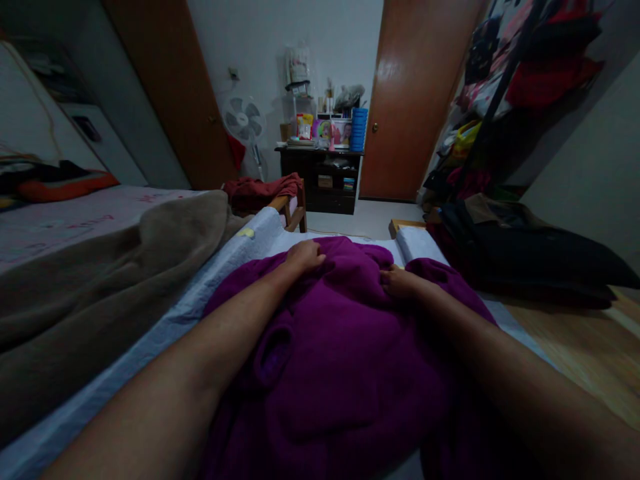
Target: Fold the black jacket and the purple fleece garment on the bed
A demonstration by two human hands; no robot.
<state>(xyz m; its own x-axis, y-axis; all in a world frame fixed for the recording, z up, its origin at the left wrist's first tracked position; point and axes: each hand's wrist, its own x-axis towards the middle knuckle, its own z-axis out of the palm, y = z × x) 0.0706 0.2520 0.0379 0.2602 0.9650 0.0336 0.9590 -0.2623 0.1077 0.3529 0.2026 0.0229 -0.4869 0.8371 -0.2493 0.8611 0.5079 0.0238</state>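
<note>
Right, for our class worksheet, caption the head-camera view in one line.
Left hand and right hand grip a rumpled purple garment on pale cloth, a brown blanket to the left.

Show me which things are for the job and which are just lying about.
In the job:
purple garment
left hand and right hand, gripping it
pale blue cover beneath it

Just lying about:
brown blanket, left
reddish cloth
dark pile, right
fan, standing behind

One camera on the person's head.
It looks forward and down between the two arms (240,317), with the purple cloth (350,360) close below. Farther off, it faces the wall (335,33), where the fan (245,120) and cabinet (333,202) look small.
</note>
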